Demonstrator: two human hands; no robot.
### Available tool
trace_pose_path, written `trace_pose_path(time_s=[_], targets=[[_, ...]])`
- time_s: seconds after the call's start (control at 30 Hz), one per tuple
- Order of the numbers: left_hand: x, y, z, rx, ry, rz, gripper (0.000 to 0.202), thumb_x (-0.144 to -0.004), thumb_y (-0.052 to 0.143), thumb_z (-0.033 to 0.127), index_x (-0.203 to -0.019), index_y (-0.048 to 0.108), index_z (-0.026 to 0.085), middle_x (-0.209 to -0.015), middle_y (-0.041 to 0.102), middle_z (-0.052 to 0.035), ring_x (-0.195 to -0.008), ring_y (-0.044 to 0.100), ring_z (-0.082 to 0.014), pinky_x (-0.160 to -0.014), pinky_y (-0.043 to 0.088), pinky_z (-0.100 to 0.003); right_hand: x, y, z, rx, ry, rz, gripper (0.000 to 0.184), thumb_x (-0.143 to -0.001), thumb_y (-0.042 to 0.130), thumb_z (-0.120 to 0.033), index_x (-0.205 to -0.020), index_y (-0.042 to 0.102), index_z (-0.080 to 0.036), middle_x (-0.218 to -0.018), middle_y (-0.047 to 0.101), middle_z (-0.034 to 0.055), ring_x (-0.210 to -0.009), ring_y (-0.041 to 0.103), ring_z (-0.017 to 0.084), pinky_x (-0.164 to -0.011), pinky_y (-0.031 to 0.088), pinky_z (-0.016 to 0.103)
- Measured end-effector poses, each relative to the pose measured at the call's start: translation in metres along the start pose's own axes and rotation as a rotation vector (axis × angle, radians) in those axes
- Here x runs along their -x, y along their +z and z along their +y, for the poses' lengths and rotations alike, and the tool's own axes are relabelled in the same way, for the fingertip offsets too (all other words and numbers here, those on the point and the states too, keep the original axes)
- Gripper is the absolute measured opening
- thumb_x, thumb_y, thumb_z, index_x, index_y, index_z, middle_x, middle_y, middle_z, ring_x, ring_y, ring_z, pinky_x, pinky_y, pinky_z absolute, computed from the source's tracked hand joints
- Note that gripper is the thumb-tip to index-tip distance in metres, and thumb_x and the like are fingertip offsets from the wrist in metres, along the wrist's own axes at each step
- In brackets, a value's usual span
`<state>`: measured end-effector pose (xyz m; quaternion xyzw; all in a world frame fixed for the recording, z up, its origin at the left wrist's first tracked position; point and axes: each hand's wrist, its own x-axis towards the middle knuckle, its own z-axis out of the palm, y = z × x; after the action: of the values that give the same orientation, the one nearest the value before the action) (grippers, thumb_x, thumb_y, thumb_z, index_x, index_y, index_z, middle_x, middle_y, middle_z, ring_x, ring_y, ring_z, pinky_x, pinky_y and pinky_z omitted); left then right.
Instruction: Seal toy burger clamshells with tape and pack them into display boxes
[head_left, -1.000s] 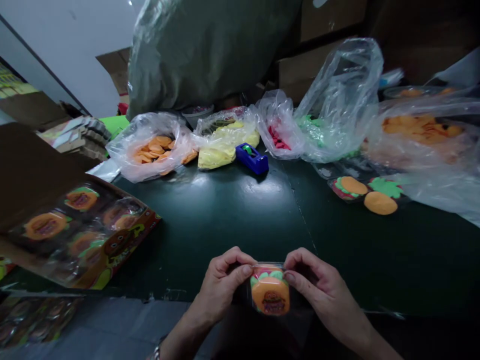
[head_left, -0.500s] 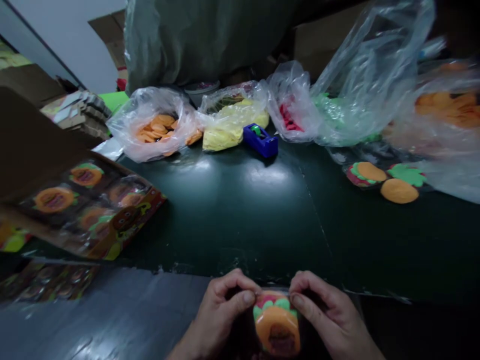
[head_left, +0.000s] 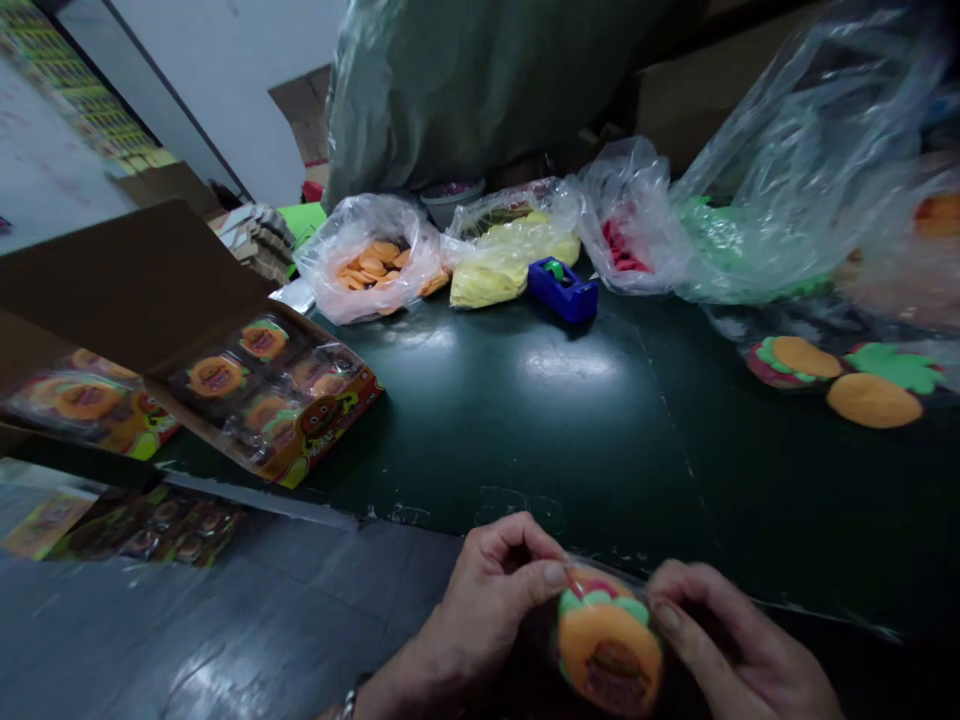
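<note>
Both my hands hold one small clear packet with a burger-shaped toy (head_left: 607,645) inside, orange with green and red layers, at the bottom of the view below the table's near edge. My left hand (head_left: 491,600) pinches the packet's top left corner between thumb and fingers. On the other side, my right hand (head_left: 739,650) grips the packet's right edge, fingers curled. The packet is tilted slightly to the right.
An open printed box (head_left: 277,400) with several packed burger toys sits left on the dark green table (head_left: 525,420). Plastic bags of orange (head_left: 371,265), yellow (head_left: 502,260), red (head_left: 622,245) and green (head_left: 720,250) pieces line the back. A blue tape dispenser (head_left: 562,288) stands there. Loose burger pieces (head_left: 847,375) lie right.
My view has swung left and down, so the box and bags now sit further right. My hands and the packet have drifted right and low, still gripping it the same way.
</note>
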<state>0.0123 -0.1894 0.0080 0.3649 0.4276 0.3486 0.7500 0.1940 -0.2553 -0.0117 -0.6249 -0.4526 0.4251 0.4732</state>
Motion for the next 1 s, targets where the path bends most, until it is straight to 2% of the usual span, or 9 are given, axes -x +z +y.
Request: trace_pose_path(time_s=[0.13, 0.2, 0.3, 0.37, 0.5, 0.6, 0.7, 0.87, 1.0], targets=[[-0.035, 0.002, 0.018, -0.034, 0.086, 0.009, 0.024, -0.065, 0.079, 0.029, -0.071, 0.062, 0.013, -0.068, 0.061, 0.0002, -0.062, 0.051, -0.01, -0.061, 0.039, -0.021, -0.052, -0.006, -0.015, -0.144, 0.001, -0.109, 0.029, -0.079, 0.064, -0.047, -0.068, 0.058, -0.021, -0.062, 0.049, -0.0031, -0.057, 0.044, 0.013, -0.049, 0.039, 0.021], [-0.046, 0.002, 0.026, -0.016, 0.153, -0.01, 0.027, -0.066, 0.078, 0.032, -0.078, 0.063, 0.013, -0.072, 0.061, -0.0003, -0.063, 0.052, -0.0102, -0.062, 0.04, -0.022, -0.075, -0.008, -0.022, -0.304, -0.007, -0.081, 0.029, -0.077, 0.068, -0.046, -0.069, 0.058, -0.02, -0.064, 0.049, -0.0038, -0.057, 0.043, 0.012, -0.051, 0.038, 0.022], [-0.046, 0.002, 0.029, -0.12, 0.252, 0.012, 0.036, -0.07, 0.075, 0.042, -0.09, 0.064, 0.014, -0.072, 0.059, 0.0, -0.062, 0.051, -0.0107, -0.059, 0.039, -0.022, -0.089, -0.011, -0.024, -0.468, -0.021, 0.033, 0.033, -0.069, 0.075, -0.047, -0.071, 0.059, -0.019, -0.065, 0.05, -0.0037, -0.057, 0.043, 0.011, -0.052, 0.039, 0.022], [-0.039, 0.003, 0.025, -0.247, 0.26, 0.014, 0.038, -0.072, 0.07, 0.048, -0.089, 0.063, 0.014, -0.068, 0.057, 0.0008, -0.061, 0.05, -0.0111, -0.056, 0.038, -0.022, -0.087, -0.012, -0.02, -0.498, -0.032, 0.101, 0.034, -0.067, 0.076, -0.048, -0.072, 0.059, -0.019, -0.066, 0.051, -0.0035, -0.058, 0.044, 0.012, -0.052, 0.04, 0.023], [-0.029, 0.01, 0.015, -0.407, 0.248, -0.015, 0.039, -0.075, 0.063, 0.054, -0.07, 0.055, 0.016, -0.056, 0.051, 0.0032, -0.054, 0.044, -0.01, -0.054, 0.035, -0.023, -0.069, -0.01, -0.009, -0.446, -0.108, 0.209, 0.029, -0.074, 0.072, -0.046, -0.078, 0.06, -0.02, -0.071, 0.054, -0.0016, -0.063, 0.048, 0.014, -0.057, 0.042, 0.024], [-0.029, 0.014, 0.014, -0.465, 0.261, -0.015, 0.041, -0.076, 0.061, 0.056, -0.065, 0.051, 0.018, -0.051, 0.046, 0.0047, -0.05, 0.039, -0.0092, -0.051, 0.031, -0.023, -0.054, -0.008, -0.005, -0.4, -0.141, 0.285, 0.025, -0.079, 0.068, -0.045, -0.083, 0.061, -0.021, -0.075, 0.057, 0.0008, -0.067, 0.052, 0.016, -0.06, 0.045, 0.025], [-0.028, 0.018, 0.014, -0.448, 0.276, -0.057, 0.042, -0.076, 0.061, 0.056, -0.064, 0.049, 0.018, -0.051, 0.046, 0.0048, -0.049, 0.038, -0.009, -0.05, 0.028, -0.023, -0.044, -0.008, -0.006, -0.475, -0.11, 0.325, 0.023, -0.078, 0.07, -0.043, -0.081, 0.062, -0.022, -0.074, 0.058, 0.0005, -0.065, 0.052, 0.015, -0.057, 0.046, 0.024], [-0.023, 0.02, 0.007, -0.445, 0.306, -0.136, 0.046, -0.076, 0.061, 0.06, -0.062, 0.049, 0.017, -0.053, 0.046, 0.0039, -0.051, 0.038, -0.0092, -0.051, 0.028, -0.022, -0.044, -0.016, -0.008, -0.667, -0.05, 0.285, 0.027, -0.07, 0.077, -0.043, -0.076, 0.063, -0.022, -0.07, 0.056, -0.0019, -0.06, 0.049, 0.012, -0.053, 0.045, 0.021], [-0.034, 0.011, 0.019, -0.49, 0.258, -0.214, 0.047, -0.076, 0.062, 0.059, -0.061, 0.054, 0.016, -0.052, 0.05, 0.0023, -0.052, 0.04, -0.0098, -0.053, 0.03, -0.022, -0.057, -0.023, -0.003, -0.518, -0.121, 0.185, 0.027, -0.074, 0.073, -0.044, -0.072, 0.062, -0.02, -0.065, 0.051, -0.0027, -0.058, 0.044, 0.012, -0.052, 0.04, 0.021]])
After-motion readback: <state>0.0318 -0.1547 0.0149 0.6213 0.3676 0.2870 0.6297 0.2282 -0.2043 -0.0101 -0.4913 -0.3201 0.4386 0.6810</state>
